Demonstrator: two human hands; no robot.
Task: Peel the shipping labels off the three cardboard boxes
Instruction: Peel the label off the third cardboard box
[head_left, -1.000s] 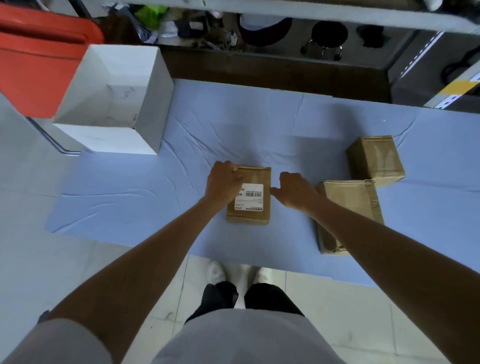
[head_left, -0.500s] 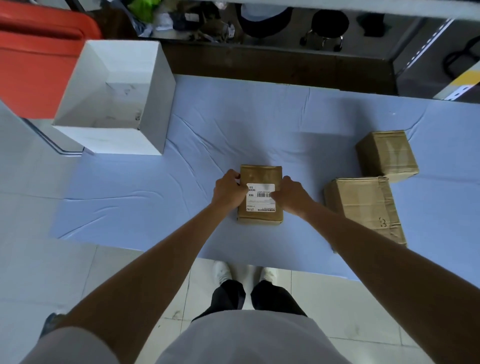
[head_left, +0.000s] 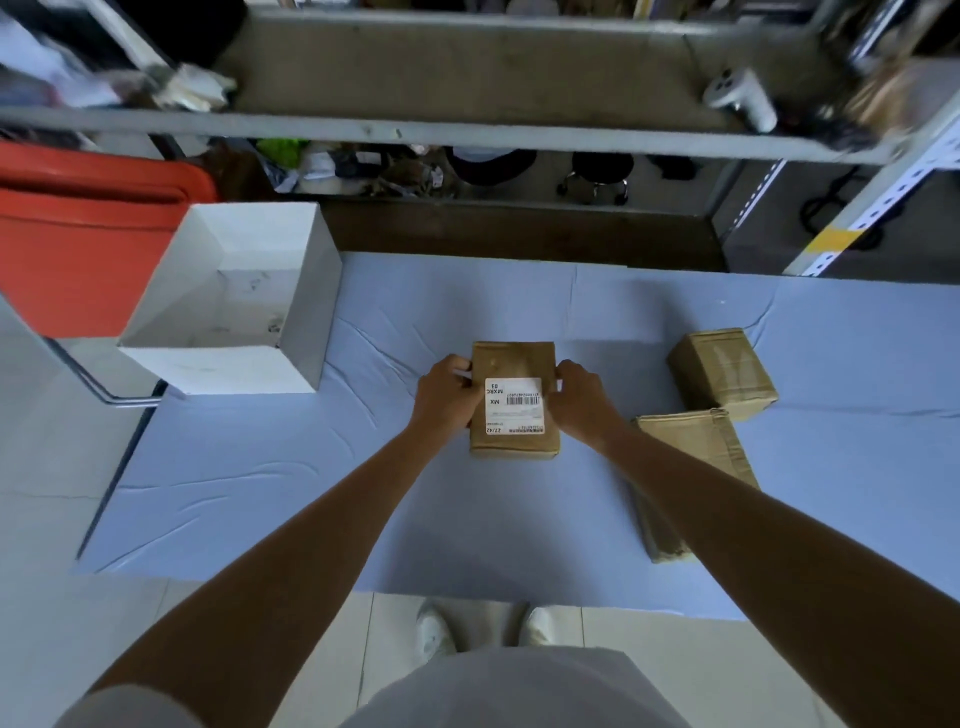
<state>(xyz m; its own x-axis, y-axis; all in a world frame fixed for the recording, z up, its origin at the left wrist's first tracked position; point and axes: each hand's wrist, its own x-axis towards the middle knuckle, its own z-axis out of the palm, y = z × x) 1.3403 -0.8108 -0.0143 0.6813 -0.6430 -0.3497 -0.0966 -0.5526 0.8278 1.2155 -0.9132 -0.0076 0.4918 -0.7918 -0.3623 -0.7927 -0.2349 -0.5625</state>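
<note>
Both hands on the labelled cardboard box at frame centre, label flat on its top.

At upper left I see an open white box (head_left: 228, 312), smooth-walled and square, on the creased pale-blue cloth (head_left: 260, 467). At centre, my left hand (head_left: 447, 397) grips the left side of the brown cardboard box (head_left: 514, 358), fingers curled over its edge; the white rectangular shipping label (head_left: 514, 408), printed with a barcode, lies on top. My right hand (head_left: 579, 400) clamps the box's right side, fingertips at the label's edge. Further right, a second cardboard box (head_left: 691, 441) lies partly under my forearm, and a taped third box (head_left: 722, 371) sits just beyond it.
</note>
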